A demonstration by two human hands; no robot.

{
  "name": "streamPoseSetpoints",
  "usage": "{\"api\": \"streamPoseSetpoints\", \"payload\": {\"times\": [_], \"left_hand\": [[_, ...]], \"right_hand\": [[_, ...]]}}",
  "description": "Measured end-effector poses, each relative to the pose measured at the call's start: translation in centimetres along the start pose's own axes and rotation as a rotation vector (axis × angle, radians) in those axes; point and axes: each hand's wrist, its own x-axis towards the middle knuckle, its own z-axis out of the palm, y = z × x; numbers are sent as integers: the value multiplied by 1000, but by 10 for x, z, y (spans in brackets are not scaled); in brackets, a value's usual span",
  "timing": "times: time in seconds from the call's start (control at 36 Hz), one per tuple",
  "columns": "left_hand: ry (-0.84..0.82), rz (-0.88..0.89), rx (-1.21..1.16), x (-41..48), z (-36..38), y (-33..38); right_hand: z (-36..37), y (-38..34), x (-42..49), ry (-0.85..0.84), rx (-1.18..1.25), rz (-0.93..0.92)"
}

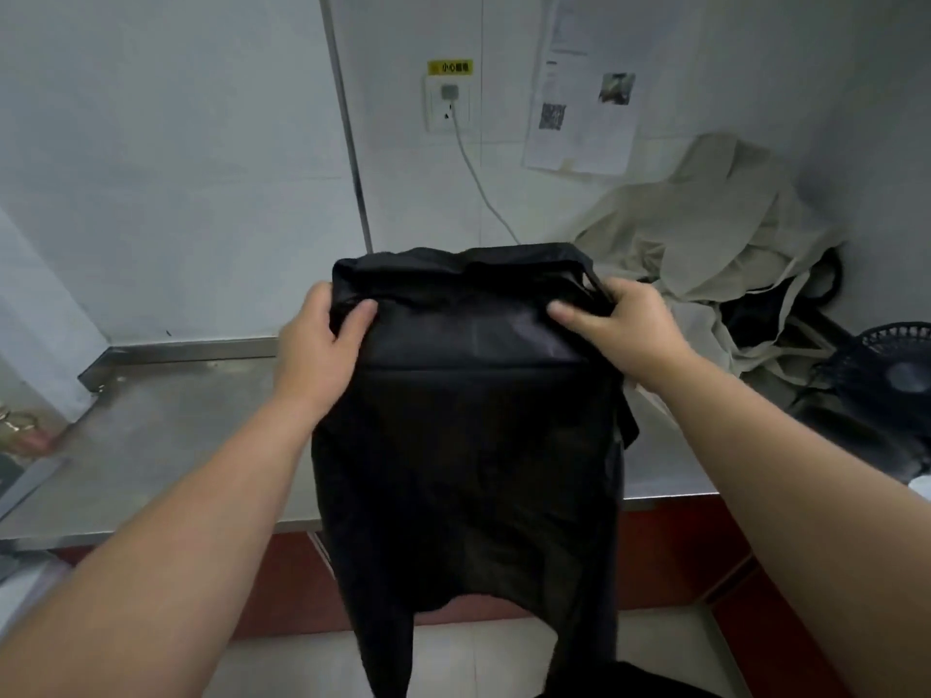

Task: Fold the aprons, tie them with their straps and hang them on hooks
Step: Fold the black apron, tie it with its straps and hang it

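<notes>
Single head-worn wide-angle cam, facing forward and down, close in. Left hand [322, 340] and right hand [624, 330] reach in from the lower corners and grip the black fabric apron [463, 471] at frame centre. Brushed stainless-steel countertop [166, 435] crosses mid-frame, pale grey tiled wall [176, 143] fills the upper half, light floor tiles [302, 662] sit at the bottom edge. Wall verticals lean: wide-angle distortion.
</notes>
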Motion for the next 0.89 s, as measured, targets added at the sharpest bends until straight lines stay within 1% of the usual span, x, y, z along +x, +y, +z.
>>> {"api": "streamPoseSetpoints", "payload": {"times": [0.06,0.08,0.11,0.14,0.17,0.19,0.22,0.25,0.28,0.31,0.36,0.42,0.44,0.5,0.56,0.58,0.61,0.67,0.72,0.78,0.81,0.83,0.86,0.89], "left_hand": [[-162,-27,-7,10,1,5],[-288,-83,-65,15,4,5],[-438,-164,-158,19,7,4],[-588,-256,-271,21,7,4],[-722,-345,-335,22,10,2],[-828,-396,-330,23,14,0],[-895,-399,-266,22,17,-2],[-907,-380,-192,22,24,-2],[-849,-343,-112,22,33,-3],[-750,-294,-47,23,41,-5],[-530,-255,-40,23,57,-7],[-313,-206,-27,25,71,-2],[-229,-146,25,25,75,3],[-94,-13,154,28,82,18],[-16,72,288,33,83,29],[-19,84,351,36,84,31],[-55,73,402,39,84,32],[-167,-32,414,45,81,33],[-340,-196,283,48,75,36],[-577,-357,60,47,69,39],[-695,-443,-54,46,66,40],[-772,-511,-133,46,63,40],[-796,-543,-146,46,61,37],[-774,-535,-88,48,61,34]], "right_hand": [[-10,5,11,-177,-74,37],[-14,10,19,-243,-159,50],[-17,15,26,-274,-257,52],[-18,21,32,-262,-341,45],[-20,28,40,-212,-397,31],[-21,35,45,-143,-418,19],[-20,39,48,-89,-413,21],[-20,43,52,-64,-398,25],[-19,47,56,-70,-392,29],[-18,50,59,-93,-397,40],[-18,53,65,-136,-424,62],[-22,56,74,-146,-447,72],[-24,56,77,-137,-456,67],[-30,53,84,-93,-437,57],[-32,50,88,-52,-363,75],[-32,49,90,-46,-324,90],[-29,48,91,-43,-274,121],[-23,49,92,-33,-84,204],[-17,45,91,-28,272,330],[-13,40,88,-77,575,428],[-12,37,87,-90,653,446],[-11,36,88,-94,706,447],[-11,35,90,-90,746,440],[-10,36,91,-76,780,439]]}}
